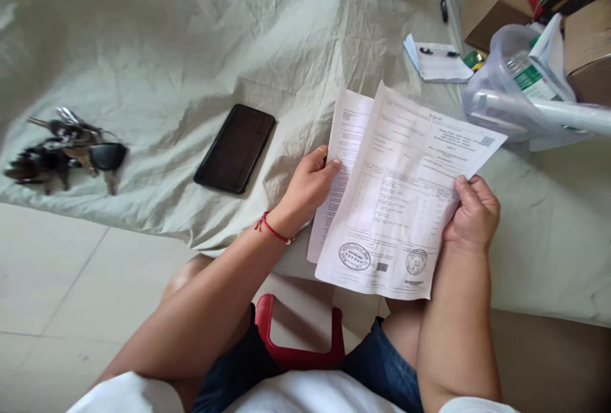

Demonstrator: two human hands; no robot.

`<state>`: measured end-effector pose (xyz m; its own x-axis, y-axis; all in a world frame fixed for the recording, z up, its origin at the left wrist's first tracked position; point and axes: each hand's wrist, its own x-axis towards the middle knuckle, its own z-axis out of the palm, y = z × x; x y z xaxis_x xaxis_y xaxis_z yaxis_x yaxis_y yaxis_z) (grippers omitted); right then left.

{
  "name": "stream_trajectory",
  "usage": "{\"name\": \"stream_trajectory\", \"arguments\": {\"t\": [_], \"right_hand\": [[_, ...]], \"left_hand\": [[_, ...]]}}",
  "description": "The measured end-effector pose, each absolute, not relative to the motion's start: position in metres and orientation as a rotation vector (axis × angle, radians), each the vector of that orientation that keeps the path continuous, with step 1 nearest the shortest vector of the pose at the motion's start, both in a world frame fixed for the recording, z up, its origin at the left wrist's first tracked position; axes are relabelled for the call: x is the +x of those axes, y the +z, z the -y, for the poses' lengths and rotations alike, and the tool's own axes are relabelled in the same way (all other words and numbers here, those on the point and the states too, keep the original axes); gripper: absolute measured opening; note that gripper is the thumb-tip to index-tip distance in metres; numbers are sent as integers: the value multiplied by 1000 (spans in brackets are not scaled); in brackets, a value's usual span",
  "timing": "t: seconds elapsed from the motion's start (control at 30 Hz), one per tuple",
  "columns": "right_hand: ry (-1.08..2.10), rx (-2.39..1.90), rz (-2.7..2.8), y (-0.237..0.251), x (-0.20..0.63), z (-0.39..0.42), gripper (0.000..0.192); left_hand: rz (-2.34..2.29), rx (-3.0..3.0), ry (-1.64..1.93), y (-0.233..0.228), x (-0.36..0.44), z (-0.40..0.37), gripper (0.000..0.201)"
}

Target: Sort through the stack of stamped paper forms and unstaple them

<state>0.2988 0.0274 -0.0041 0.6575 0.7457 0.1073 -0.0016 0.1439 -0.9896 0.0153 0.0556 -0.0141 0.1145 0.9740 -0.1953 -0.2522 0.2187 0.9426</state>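
The print on the white stamped paper sheet (405,196) between both hands is too small to read, and it hides most of the second white sheet (341,139) behind it. Far left of the left hand (308,187), the dark metal bunch of keys (67,149) is blurred. Beyond the right hand (472,212), the clear plastic bag (520,88) is cut off by the edge.

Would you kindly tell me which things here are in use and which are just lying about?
In use: printed papers, held by left hand and right hand.
Lying about: phone, keys, notepad, plastic bag.
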Motion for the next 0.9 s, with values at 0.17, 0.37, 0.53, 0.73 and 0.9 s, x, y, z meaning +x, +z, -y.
{"name": "stream_trajectory", "arguments": {"t": [0.17,0.37,0.53,0.73,0.9], "right_hand": [[507,-1375,796,-7,300,-28,24],[368,-1359,878,-13,299,-32,19],[304,-1361,939,-16,296,-33,19],[262,-1348,1006,-17,290,-33,22],[241,-1354,1048,-17,288,-34,25]], "left_hand": [[-1006,901,1127,-10,17,-55,15],[-1016,879,1160,-7,22,-51,20],[-1074,921,1141,-4,21,-48,25],[-1067,1004,1113,-4,19,-47,37],[-1004,1008,1041,-4,17,-47,54]]}}
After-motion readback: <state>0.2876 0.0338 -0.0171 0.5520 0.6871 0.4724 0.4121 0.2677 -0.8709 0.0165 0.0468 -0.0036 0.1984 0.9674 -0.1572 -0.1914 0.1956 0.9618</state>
